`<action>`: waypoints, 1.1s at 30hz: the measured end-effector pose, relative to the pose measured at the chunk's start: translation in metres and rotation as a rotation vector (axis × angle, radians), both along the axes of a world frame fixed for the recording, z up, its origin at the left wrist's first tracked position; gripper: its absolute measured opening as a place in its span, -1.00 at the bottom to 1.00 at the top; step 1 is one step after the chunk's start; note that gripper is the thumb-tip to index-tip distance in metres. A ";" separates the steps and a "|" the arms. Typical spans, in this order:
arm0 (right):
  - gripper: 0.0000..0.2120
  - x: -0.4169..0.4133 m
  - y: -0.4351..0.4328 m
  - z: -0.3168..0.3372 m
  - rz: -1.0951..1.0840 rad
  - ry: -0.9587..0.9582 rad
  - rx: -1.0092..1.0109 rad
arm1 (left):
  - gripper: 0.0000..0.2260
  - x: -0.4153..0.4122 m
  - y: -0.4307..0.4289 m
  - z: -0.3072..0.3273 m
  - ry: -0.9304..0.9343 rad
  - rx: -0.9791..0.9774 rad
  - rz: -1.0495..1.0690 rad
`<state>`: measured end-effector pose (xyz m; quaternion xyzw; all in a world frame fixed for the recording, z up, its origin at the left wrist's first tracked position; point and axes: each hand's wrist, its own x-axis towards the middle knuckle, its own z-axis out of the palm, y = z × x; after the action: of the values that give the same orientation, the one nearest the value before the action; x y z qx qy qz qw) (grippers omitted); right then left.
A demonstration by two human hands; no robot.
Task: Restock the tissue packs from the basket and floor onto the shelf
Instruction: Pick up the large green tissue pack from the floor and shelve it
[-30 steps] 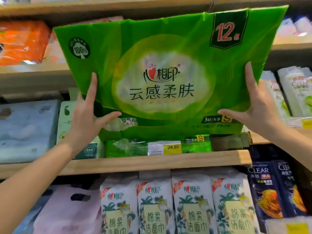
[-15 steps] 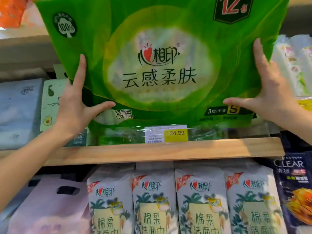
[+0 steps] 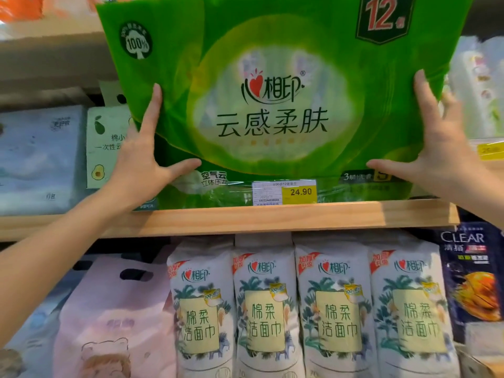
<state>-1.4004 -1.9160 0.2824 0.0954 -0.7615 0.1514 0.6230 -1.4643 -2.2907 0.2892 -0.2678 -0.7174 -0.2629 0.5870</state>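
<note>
A big green tissue pack point(image 3: 272, 85) marked "12" fills the upper middle of the view, held upright over the wooden shelf point(image 3: 272, 216). My left hand point(image 3: 141, 162) presses its lower left side, thumb under the front. My right hand point(image 3: 436, 154) grips its lower right side the same way. Its bottom edge sits low behind the shelf lip, against another green pack point(image 3: 218, 193) that lies on the shelf behind a 24.90 price tag point(image 3: 285, 191). The pack's top runs out of the frame.
A pale blue pack point(image 3: 38, 159) and a white avocado-print pack point(image 3: 105, 148) stand to the left on the same shelf. Below are white face-towel packs point(image 3: 264, 309), a pink pack point(image 3: 114, 317) and dark shampoo bags point(image 3: 469, 274). Bottles point(image 3: 480, 85) stand at right.
The green pack has come down and in toward the shelf, its bottom edge now behind the lip. Both hands kept their grip on its lower sides. The view moved closer.
</note>
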 end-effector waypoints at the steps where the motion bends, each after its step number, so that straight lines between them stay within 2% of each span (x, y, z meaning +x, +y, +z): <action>1: 0.06 0.002 -0.001 0.000 -0.084 0.045 0.020 | -0.02 0.003 0.001 -0.001 -0.019 -0.002 0.021; 4: -0.06 0.006 -0.007 0.006 -0.235 0.193 0.143 | -0.16 0.008 0.003 -0.001 0.004 0.015 0.158; 9: -0.09 0.003 -0.023 0.038 -0.177 0.269 0.243 | -0.48 0.006 0.004 0.014 0.327 -0.015 0.386; 11: -0.07 -0.001 -0.032 0.047 -0.194 0.298 0.229 | -0.46 0.009 0.008 0.023 0.380 -0.040 0.419; 15: -0.08 -0.014 -0.046 0.053 -0.257 0.343 0.183 | -0.29 0.011 0.030 0.045 0.418 -0.071 0.468; 18: -0.10 -0.025 -0.044 0.054 -0.286 0.386 0.164 | -0.28 0.000 0.044 0.053 0.433 -0.060 0.553; 24: -0.12 -0.036 -0.044 0.058 -0.333 0.430 0.152 | -0.28 -0.009 0.046 0.056 0.480 -0.027 0.562; 33: -0.13 -0.035 -0.044 0.058 -0.341 0.414 0.147 | -0.27 -0.006 0.047 0.058 0.448 -0.034 0.577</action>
<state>-1.4349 -1.9602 0.3408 0.0399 -0.6319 -0.0343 0.7733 -1.4703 -2.2442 0.3469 -0.1151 -0.6211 -0.0092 0.7751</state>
